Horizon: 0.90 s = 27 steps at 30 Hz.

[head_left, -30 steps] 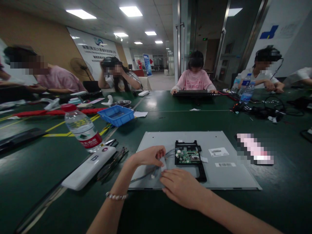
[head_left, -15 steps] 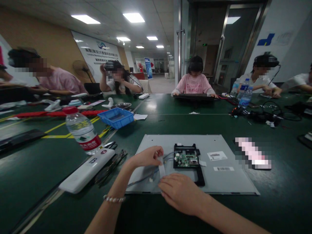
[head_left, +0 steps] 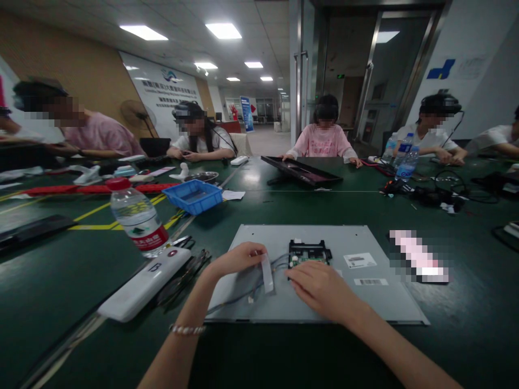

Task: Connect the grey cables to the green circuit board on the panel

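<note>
A grey metal display panel (head_left: pixel 381 302) lies flat on the table with its back up. On it sits a black bracket (head_left: pixel 310 246) carrying a green circuit board (head_left: pixel 297 261), partly covered by my right hand. My left hand (head_left: pixel 243 258) pinches the upper end of a whitish translucent strip of tape (head_left: pixel 267 275), which hangs down over the panel. Thin grey cables (head_left: pixel 243 294) run from the board's left side beneath the strip. My right hand (head_left: pixel 320 283) is closed, fingertips at the board's left edge near the cables; what they grip, if anything, is hidden.
Left of the panel are a white power bank (head_left: pixel 144 286), eyeglasses (head_left: pixel 182 278), a water bottle (head_left: pixel 140 221) and a blue plastic tray (head_left: pixel 193 197). A phone (head_left: pixel 419 256), partly pixelated, lies to the right. Across the table, a person handles a black frame (head_left: pixel 304 172).
My right hand has moved from the strip's lower end up and right to the circuit board. My left hand keeps its pinch. Across the table, the person's black frame has tilted and shifted left.
</note>
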{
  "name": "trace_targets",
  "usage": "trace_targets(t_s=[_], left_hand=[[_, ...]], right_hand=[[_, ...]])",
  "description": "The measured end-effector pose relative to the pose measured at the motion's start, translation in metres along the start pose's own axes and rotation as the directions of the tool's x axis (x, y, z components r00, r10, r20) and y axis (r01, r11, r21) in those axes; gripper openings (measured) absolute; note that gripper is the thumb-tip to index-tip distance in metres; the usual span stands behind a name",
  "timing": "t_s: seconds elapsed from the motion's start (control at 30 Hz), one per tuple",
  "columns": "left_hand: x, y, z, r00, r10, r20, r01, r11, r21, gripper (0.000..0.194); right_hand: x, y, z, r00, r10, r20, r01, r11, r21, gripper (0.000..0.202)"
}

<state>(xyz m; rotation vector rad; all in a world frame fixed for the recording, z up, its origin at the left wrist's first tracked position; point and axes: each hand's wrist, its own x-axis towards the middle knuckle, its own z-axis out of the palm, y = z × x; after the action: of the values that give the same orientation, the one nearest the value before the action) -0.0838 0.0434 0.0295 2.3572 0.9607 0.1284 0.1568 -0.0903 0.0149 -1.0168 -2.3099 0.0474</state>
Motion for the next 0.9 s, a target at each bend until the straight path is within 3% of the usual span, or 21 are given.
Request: trace_targets(t_s=[0.13,0.23,0.37,0.5,0.7,0.8,0.9], left_hand=[[0.004,-0.012,0.004,0.989,-0.047,-0.139,0.061,0.993,0.105,0.025],[0.007,-0.017,0.007,0.983,-0.041,-0.178,0.07,0.986,0.155,0.022],[0.011,-0.02,0.012,0.971,-0.04,-0.235,0.081,0.982,0.169,0.022],[0.014,-0.026,0.017,0.947,-0.007,-0.321,0.057,0.988,0.146,0.031],[0.019,-0.02,0.022,0.899,0.087,-0.43,0.019,0.971,0.237,0.034],[0.022,-0.01,0.025,0.88,0.159,-0.448,-0.011,0.949,0.315,0.031],[0.023,-0.004,0.027,0.874,0.188,-0.449,-0.018,0.934,0.357,0.031]], right_hand=[[-0.007,0.037,-0.027,0.964,0.249,-0.097,-0.247,0.969,0.033,0.03],[-0.018,0.069,-0.045,0.879,0.467,-0.099,-0.454,0.882,0.13,0.027],[-0.037,0.103,-0.054,0.755,0.655,0.036,-0.645,0.731,0.222,0.023],[-0.048,0.117,-0.049,0.705,0.668,0.236,-0.709,0.669,0.225,0.023],[-0.046,0.113,-0.05,0.675,0.631,0.383,-0.722,0.671,0.167,0.029],[-0.044,0.109,-0.049,0.677,0.588,0.443,-0.704,0.693,0.156,0.034],[-0.043,0.104,-0.043,0.708,0.538,0.458,-0.663,0.729,0.169,0.037]])
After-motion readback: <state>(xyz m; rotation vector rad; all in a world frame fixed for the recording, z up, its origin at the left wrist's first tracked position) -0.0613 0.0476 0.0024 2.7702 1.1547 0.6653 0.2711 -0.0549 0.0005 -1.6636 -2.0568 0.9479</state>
